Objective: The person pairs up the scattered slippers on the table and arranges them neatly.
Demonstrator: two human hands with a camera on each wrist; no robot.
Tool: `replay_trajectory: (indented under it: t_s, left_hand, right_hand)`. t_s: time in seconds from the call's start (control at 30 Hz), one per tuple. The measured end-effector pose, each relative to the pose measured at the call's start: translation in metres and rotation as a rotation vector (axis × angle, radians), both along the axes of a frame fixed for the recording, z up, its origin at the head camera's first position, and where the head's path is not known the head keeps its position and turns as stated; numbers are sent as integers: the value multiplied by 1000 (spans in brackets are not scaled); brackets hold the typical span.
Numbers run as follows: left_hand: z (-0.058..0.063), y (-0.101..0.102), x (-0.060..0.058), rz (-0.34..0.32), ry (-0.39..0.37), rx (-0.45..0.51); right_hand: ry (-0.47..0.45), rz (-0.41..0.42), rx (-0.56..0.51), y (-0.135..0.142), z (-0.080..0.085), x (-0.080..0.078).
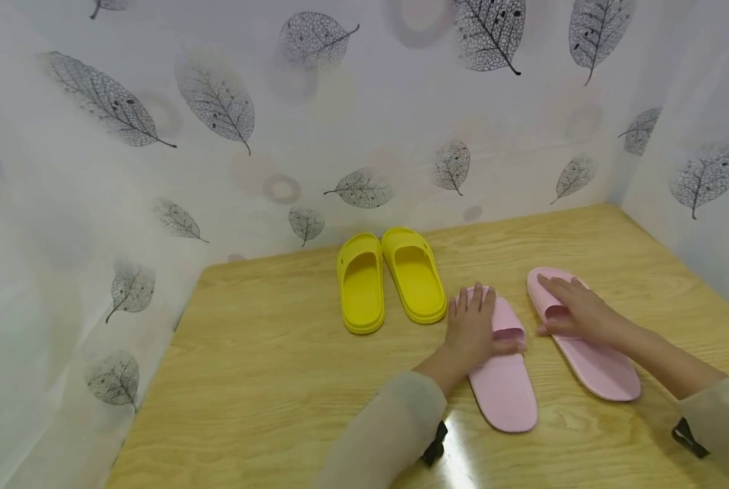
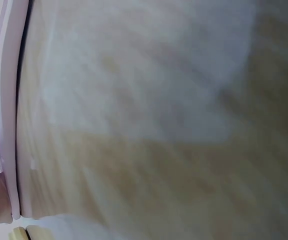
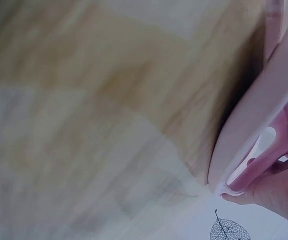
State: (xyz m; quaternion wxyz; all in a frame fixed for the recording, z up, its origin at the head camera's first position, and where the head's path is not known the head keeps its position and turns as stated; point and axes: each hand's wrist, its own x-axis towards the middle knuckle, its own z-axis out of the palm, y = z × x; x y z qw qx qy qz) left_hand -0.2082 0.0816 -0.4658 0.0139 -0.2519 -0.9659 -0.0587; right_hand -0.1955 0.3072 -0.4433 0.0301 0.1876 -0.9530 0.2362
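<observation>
On the wooden table lie two pink slippers, both sole down. My left hand (image 1: 470, 334) rests on the strap of the left pink slipper (image 1: 503, 394), its fingers stretched toward the toe and its thumb across the strap's opening. On the right pink slipper (image 1: 603, 367) my right hand (image 1: 578, 316) lies over the strap, fingers extended, thumb by the opening. In the left wrist view the slipper's edge (image 2: 8, 100) runs down the left side. The right wrist view shows a slipper's curved sole edge (image 3: 254, 115) beside the right hand (image 3: 281, 192).
A pair of yellow slippers, the left one (image 1: 362, 309) and the right one (image 1: 422, 302), stands behind and left of the pink ones. The wooden table (image 1: 248, 380) meets a leaf-patterned wall covering (image 1: 401, 156) at the back and on both sides.
</observation>
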Motion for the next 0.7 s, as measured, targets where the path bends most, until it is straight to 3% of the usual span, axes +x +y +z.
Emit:
replay_trajectory:
  t_s: [0.13, 0.4, 0.7]
  left_hand:
    - [-1, 2, -3, 2, 8, -1]
    - [1, 4, -11, 2, 17, 11]
    - [0, 7, -15, 14, 2, 4]
  right_hand:
    - [-13, -8, 11, -1, 1, 1]
    - [45, 16, 14, -3, 1, -2]
    - [8, -2, 22, -6, -1, -2]
